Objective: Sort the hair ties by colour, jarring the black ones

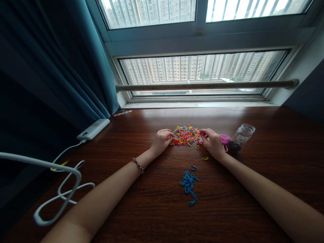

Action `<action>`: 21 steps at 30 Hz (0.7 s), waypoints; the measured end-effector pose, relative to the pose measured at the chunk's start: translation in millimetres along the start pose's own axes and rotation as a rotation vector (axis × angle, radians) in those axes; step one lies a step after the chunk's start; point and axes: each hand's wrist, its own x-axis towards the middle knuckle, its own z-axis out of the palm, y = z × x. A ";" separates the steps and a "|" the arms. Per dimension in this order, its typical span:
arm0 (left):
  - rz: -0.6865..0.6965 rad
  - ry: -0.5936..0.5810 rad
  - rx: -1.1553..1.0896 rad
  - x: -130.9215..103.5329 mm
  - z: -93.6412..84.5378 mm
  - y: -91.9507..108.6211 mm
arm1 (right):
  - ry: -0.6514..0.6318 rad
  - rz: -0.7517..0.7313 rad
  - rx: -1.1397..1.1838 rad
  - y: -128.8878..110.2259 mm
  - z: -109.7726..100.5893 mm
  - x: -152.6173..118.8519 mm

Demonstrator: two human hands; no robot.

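Note:
A pile of small multicoloured rubber bands lies on the wooden table. At its left edge rests my left hand, fingers bent and apart, the tips touching the outer bands. My right hand is at the pile's right edge in much the same pose, its fingertips against the bands. Neither hand plainly grips a band. Nearer to me is a separate loose group of blue rubber bands. A single yellow rubber band lies apart, below my right hand.
Just right of my right hand are a pink cup-like item and a tilted clear jar with dark contents near its lower end. A white power bank with a looped white cable lies left, beside the blue curtain. A window stands behind.

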 end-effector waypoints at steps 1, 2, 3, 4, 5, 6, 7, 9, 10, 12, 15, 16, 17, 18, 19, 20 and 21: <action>-0.009 0.014 -0.001 0.1 -0.4 0.2 | 0.003 0.000 0.000 -0.1 -0.1 0.0; -0.015 0.027 0.000 0.1 -0.6 0.0 | 0.006 0.000 0.001 -0.1 -0.2 0.0; -0.017 0.038 0.001 0.0 -0.5 -0.4 | 0.009 0.001 0.001 -0.2 -0.3 0.0; -0.018 0.045 0.005 -0.2 -0.2 -1.0 | 0.012 0.001 0.001 -0.3 -0.4 -0.1; -0.017 0.051 0.012 -0.5 0.4 -1.9 | 0.015 0.000 0.001 -0.3 -0.4 -0.2; -0.018 0.054 0.023 -0.8 1.0 -2.9 | 0.015 -0.002 0.000 -0.3 -0.5 -0.3; -0.022 0.057 0.038 -1.2 1.6 -3.8 | 0.015 -0.005 -0.001 -0.2 -0.5 -0.3; -0.046 0.070 0.072 -1.8 2.4 -4.5 | 0.016 -0.011 -0.004 0.3 -0.3 -0.4; -0.058 0.082 0.085 -2.0 2.3 -4.0 | 0.018 -0.014 -0.004 0.6 -0.1 -0.4; -0.064 0.110 0.100 -2.0 1.0 -1.4 | 0.024 -0.017 -0.003 1.2 0.2 -0.3; -0.055 0.127 0.142 -2.0 -2.5 4.4 | 0.027 -0.022 0.000 1.7 0.4 -0.3; -0.058 0.114 0.167 -2.2 -3.4 5.9 | 0.027 -0.022 0.001 1.7 0.4 -0.3; -0.064 0.092 0.194 -2.6 -4.0 6.8 | 0.027 -0.021 0.002 1.7 0.4 -0.4; -0.072 0.063 0.218 -2.9 -4.0 7.2 | 0.028 -0.018 0.004 1.6 0.4 -0.5; -0.079 0.032 0.237 -3.3 -3.6 7.0 | 0.029 -0.013 0.006 1.5 0.5 -0.6; -0.089 0.004 0.252 -3.6 -2.8 6.4 | 0.030 -0.004 0.009 1.2 0.5 -0.8; -0.101 -0.017 0.263 -3.8 -1.8 5.5 | 0.031 0.008 0.014 0.9 0.5 -1.0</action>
